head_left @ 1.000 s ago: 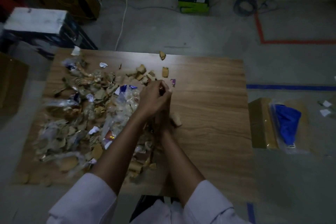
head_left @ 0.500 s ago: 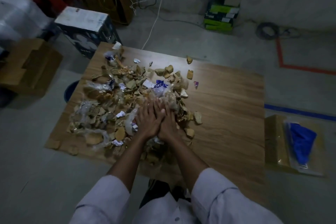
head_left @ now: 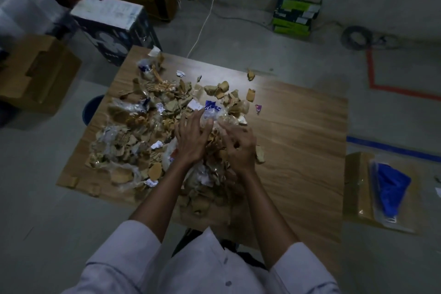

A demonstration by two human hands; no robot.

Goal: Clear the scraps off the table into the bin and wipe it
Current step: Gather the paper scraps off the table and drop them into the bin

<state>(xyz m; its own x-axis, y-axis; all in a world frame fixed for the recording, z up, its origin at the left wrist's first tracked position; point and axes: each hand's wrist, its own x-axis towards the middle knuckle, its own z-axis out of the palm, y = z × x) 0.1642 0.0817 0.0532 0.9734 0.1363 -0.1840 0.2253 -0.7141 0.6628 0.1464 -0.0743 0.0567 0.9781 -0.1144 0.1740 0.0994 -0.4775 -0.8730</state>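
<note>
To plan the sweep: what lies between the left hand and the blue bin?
Head view: cardboard scraps and clear wrappers cover the table from left hand to blue bin.

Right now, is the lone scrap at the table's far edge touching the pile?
Apart. Head view: bare wood separates the lone scrap from the pile.

One brown wood-grain tabletop. Two bare hands: left hand, right hand. One round blue bin. One folded blue cloth. Tan cardboard and plastic scraps: too many to count.
</note>
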